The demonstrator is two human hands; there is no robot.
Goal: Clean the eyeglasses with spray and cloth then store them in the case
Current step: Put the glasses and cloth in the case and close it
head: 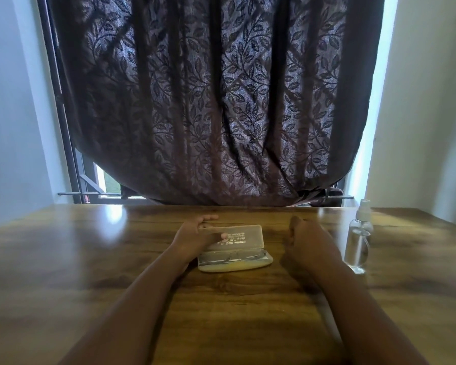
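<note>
glasses in the open case, cleaning not visibly begun or already done

case [234, 250] sits open at the middle of the tabletop [63, 246], lid tipped up toward the far edge with printed text showing on its inner face. glasses [233, 256] lie folded inside the lower half, on a pale yellowish lining that could be the cloth, though i cannot tell for sure.

my left hand [198, 233] has its fingers loosely spread around the left end of the lid, thumb on the inner face, steadying or holding it up. my right hand [304, 237] is curled into a loose fist just beside the right end of the case, holding nothing that i can see.

spray bottle [358, 238] stands upright well off to the right, cap on, clear liquid inside, not touched by either hand.

my reading: this is one of the two ends of the job. either the glasses have yet to come out for spraying and wiping, or they are back in and only closing the lid remains. nothing here shows wet lenses or a cloth lying out, so i cannot settle which.
</note>
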